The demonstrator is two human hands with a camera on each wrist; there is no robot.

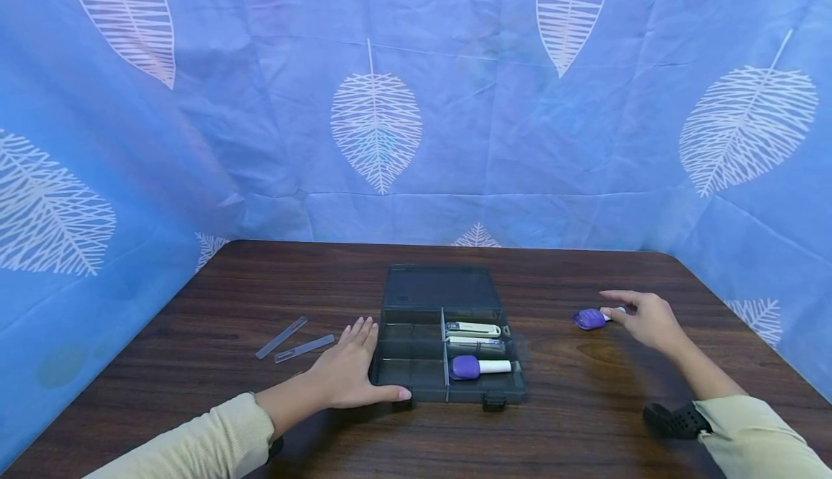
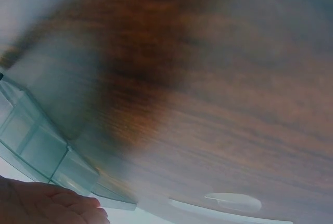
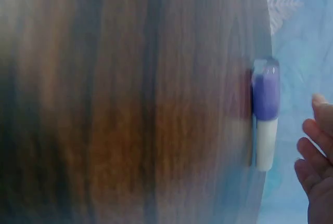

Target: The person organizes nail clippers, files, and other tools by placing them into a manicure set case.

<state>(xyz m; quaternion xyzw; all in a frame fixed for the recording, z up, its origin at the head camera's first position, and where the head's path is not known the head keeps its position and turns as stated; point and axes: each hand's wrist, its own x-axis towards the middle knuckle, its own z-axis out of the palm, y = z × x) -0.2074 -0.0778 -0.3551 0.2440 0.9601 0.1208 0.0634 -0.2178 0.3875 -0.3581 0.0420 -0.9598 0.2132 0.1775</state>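
A dark translucent divided box [image 1: 411,370] lies on the table with its lid [image 1: 442,287] folded back. My left hand [image 1: 347,370] rests along its left side, fingers straight and thumb at the front edge. Inside the right part are a nail clipper [image 1: 473,329], a second similar clipper [image 1: 477,344] and a purple nail polish bottle [image 1: 465,368] with a white cap. To the right, my right hand [image 1: 650,324] reaches over another purple nail polish bottle [image 1: 590,319], thumb and fingers spread apart. In the right wrist view, a gap separates the fingers from this bottle [image 3: 266,96].
Two clear plastic strips, one farther back [image 1: 282,338] and one nearer [image 1: 304,349], lie left of the box. The dark wooden table [image 1: 552,428] ends at a blue leaf-patterned cloth [image 1: 455,139]. A black strap [image 1: 676,421] is on the right wrist.
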